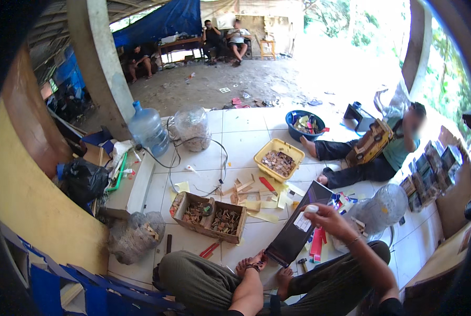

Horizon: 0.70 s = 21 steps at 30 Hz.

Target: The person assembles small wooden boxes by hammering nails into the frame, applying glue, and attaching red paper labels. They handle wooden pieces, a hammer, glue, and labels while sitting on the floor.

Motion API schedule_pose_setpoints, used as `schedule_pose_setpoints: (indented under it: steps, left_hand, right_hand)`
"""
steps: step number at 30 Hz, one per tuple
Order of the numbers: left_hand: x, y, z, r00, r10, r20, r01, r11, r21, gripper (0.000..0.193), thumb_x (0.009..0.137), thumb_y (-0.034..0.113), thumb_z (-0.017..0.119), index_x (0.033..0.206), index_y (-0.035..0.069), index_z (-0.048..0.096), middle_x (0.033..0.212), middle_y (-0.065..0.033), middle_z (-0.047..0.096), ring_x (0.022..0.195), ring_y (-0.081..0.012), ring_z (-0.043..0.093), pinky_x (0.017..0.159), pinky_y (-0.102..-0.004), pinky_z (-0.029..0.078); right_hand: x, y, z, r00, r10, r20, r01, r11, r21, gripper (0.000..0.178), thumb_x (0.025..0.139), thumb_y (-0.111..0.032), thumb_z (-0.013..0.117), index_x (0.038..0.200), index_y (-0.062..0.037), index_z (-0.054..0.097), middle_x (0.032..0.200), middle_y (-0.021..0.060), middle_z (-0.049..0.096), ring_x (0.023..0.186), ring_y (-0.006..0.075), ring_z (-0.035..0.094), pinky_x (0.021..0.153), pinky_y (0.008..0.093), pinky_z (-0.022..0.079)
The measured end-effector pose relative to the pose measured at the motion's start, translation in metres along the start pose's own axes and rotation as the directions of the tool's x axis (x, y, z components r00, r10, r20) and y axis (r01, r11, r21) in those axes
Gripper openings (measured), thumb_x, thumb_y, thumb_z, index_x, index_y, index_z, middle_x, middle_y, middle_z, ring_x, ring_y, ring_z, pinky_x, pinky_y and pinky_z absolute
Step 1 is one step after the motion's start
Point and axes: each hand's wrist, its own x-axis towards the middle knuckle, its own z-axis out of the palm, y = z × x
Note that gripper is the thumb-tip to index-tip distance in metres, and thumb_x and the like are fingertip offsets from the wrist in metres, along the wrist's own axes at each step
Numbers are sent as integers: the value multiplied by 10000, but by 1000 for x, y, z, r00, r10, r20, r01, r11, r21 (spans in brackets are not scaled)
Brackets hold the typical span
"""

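One white object (311, 209) is pinched by the raised right hand (332, 220) at four o'clock, one black box (290, 239) at five, left hand (253, 263) at six, fingers unclear.

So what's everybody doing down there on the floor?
Someone is sitting with a long dark panel between their legs. Their right hand holds a small white thing above it. Their left hand is down by the panel's near end; I can't tell if it's gripping. Another person sits across to the right with a yellow-and-brown model vehicle. A divided box of small brown pieces stands on the tiles.
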Motion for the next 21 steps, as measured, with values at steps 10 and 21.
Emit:
schedule_pose_setpoints:
  steps: [10,21]
  left_hand:
    - [27,-33,65,876,482,-18,41,-111,-993,314,957,203,575,1248,86,578,1070,-19,670,871,-131,630,749,-248,536]
    - [-22,-14,78,864,494,97,362,-477,-801,324,962,72,598,1280,131,586,1149,31,668,995,-86,606,855,-232,536]
  right_hand:
    - [27,76,44,970,234,68,-232,972,-33,330,968,-332,631,1183,-83,658,803,-77,588,688,27,513,604,203,419]
    - [73,114,76,946,304,-112,-315,943,-106,324,991,-338,584,1170,-69,603,752,-12,636,673,41,548,574,209,397]
